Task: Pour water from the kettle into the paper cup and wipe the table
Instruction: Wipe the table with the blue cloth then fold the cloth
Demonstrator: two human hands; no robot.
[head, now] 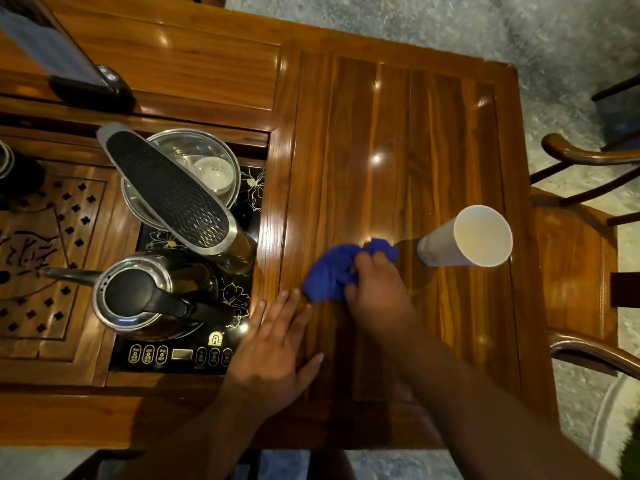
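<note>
A white paper cup (467, 237) stands upright on the right side of the glossy wooden table (398, 133); I see pale liquid inside it. My right hand (377, 289) presses a crumpled blue cloth (332, 270) onto the tabletop just left of the cup. Flat on the wood, fingers spread, my left hand (277, 348) rests beside the cloth. The steel kettle (145, 292) with a black lid and handle sits on the black induction panel (180, 355) at the left, spout pointing left.
A second steel pot (194, 174) with a long black handle stands behind the kettle. A carved wooden tea tray (45, 254) lies far left, a dark device (69, 60) at the back left. A wooden chair (581, 265) stands against the table's right edge.
</note>
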